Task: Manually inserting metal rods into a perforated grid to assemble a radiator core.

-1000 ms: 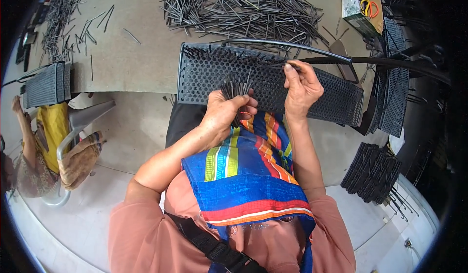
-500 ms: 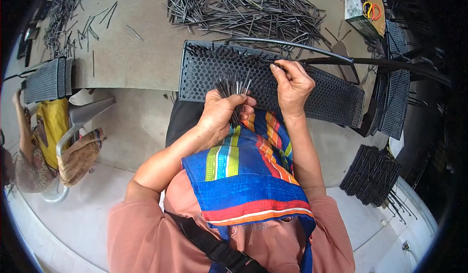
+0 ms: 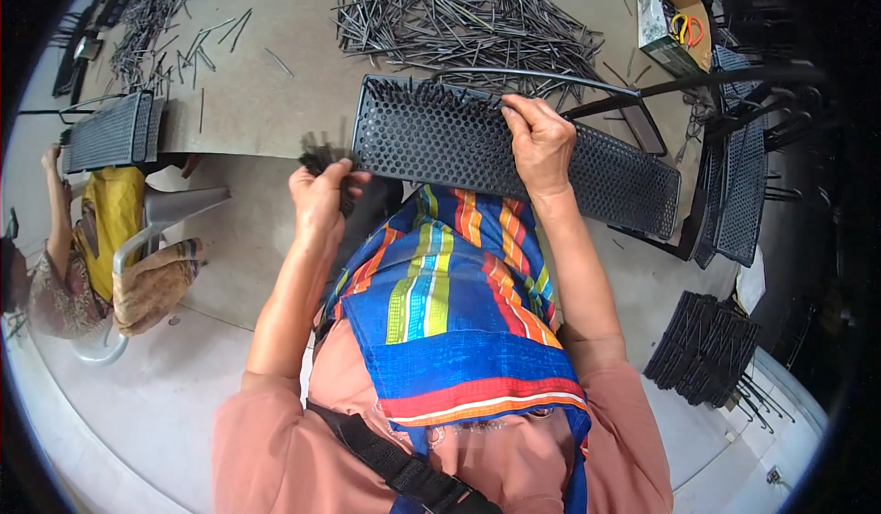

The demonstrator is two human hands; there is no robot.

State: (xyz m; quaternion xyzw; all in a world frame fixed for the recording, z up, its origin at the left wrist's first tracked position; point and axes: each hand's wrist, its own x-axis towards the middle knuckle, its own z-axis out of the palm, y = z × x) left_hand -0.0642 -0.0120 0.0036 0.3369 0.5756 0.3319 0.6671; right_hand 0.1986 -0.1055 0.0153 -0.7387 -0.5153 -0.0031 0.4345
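Observation:
A long dark perforated panel (image 3: 440,138) slants across in front of me, with a row of short black pieces (image 3: 431,96) standing along its far edge. Beside the panel's left end, my left hand (image 3: 321,193) is closed round a bundle of thin dark sticks (image 3: 321,158), blurred at the top. My right hand (image 3: 543,142) pinches at the panel's far edge, at the right end of that row. What lies between its fingertips is too small to make out. A thin curved dark bar (image 3: 551,75) arches over the far edge.
A big heap of dark sticks (image 3: 468,23) lies on the table (image 3: 266,110), with another pile (image 3: 151,27) farther left. An open box (image 3: 656,23) holding yellow and orange-handled tools stands at far right. More perforated panels (image 3: 739,184) lean there. At left, another person's hand (image 3: 50,158) touches a similar panel.
My left hand has moved left with its bundle, from over the panel's front to beside its left end. My right hand has shifted slightly left and stays at the far edge.

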